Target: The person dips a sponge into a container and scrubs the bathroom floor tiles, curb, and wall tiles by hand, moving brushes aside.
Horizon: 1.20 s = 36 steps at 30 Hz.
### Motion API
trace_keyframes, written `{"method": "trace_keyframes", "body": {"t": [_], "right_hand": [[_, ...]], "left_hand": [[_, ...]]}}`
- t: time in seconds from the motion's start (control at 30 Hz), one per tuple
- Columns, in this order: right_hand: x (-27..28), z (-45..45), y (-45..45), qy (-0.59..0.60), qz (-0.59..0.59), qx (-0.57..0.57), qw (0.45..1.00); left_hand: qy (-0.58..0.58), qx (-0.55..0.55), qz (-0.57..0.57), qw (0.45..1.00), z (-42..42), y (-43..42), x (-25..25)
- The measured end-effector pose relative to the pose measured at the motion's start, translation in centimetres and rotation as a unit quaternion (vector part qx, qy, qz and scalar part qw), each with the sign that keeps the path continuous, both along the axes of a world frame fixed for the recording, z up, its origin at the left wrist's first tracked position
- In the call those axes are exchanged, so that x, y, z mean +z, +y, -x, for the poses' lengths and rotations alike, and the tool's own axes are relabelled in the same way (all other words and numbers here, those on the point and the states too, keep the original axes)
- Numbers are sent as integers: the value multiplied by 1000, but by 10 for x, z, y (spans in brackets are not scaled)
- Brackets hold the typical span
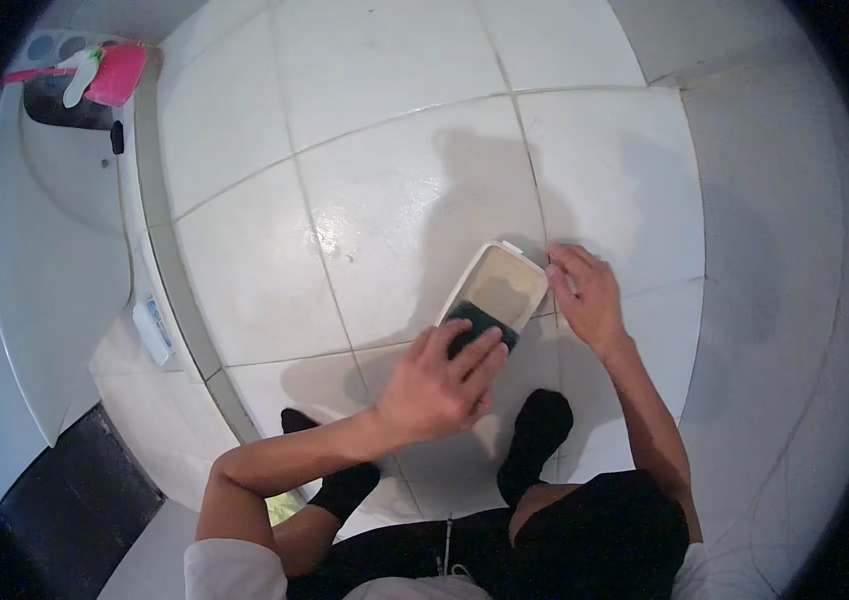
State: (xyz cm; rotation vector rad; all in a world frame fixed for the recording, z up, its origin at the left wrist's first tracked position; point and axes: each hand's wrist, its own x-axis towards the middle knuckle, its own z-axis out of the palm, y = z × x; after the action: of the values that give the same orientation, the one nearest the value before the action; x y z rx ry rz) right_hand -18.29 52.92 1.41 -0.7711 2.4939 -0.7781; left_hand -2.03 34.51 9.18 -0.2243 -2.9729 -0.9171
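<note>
A white rectangular tub [510,268] with beige contents sits on the tiled floor in front of me. My left hand [437,378] has its fingers on a dark green pad [482,327] at the tub's near end. At the tub's right rim is my right hand [587,295], its fingers slightly curled and apart, with nothing seen in them. Part of the tub's near end is hidden by the pad and my left hand.
White floor tiles [395,200] spread around the tub. At the left are a raised ledge [180,290], a white bottle [153,330], a pink dustpan-like item [118,75] and a pale curved panel [60,240]. My feet in black socks [537,430] are near the tub.
</note>
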Motion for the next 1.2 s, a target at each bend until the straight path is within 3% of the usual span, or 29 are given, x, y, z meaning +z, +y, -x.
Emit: {"method": "trace_keyframes", "body": {"t": [0.07, 0.17, 0.27, 0.33, 0.47, 0.53, 0.67, 0.73, 0.8, 0.83, 0.9, 1.03, 1.13, 1.2], "right_hand": [[-4, -8, 3, -33, 8, -7, 999], [-13, -10, 3, 4, 54, -5, 998], [-7, -7, 1, -34, 48, -2, 998], [0, -10, -2, 16, 1, 36, 999], [-5, -15, -1, 5, 2, 31, 1000], [-8, -15, 0, 2, 3, 34, 999], [-9, -14, 0, 14, -9, 45, 999], [-10, -13, -3, 18, -6, 45, 999], [-12, -14, -1, 16, 0, 43, 999], [-13, -14, -1, 16, 10, 42, 999], [-14, -13, -1, 16, 1, 43, 999], [-13, -13, -3, 12, -13, 42, 999], [-14, -13, -3, 43, 1, 49, 998], [-13, -13, 0, 27, -13, 50, 998]], "left_hand": [[-16, -25, -2, 1000, 3, 17, -5], [16, 33, 72, 997, 32, 23, -20], [-8, 8, 170, 985, 42, 30, -31], [-27, -9, 170, 985, 32, 31, -23], [-95, -27, 100, 990, 11, 14, 4], [-169, 28, -44, 984, 15, 1, 9], [-215, 37, -112, 969, 57, -11, 13], [-177, 10, -113, 978, 62, -2, -4], [-189, -73, 38, 979, 59, 11, -15], [-190, -73, 36, 978, 50, 16, -23], [-133, -117, 234, 956, 27, 26, -32], [-106, -142, 266, 948, 4, 23, -26], [-190, -140, 199, 951, 12, 14, -8], [-363, -146, -24, 920, 33, -10, 16]]}}
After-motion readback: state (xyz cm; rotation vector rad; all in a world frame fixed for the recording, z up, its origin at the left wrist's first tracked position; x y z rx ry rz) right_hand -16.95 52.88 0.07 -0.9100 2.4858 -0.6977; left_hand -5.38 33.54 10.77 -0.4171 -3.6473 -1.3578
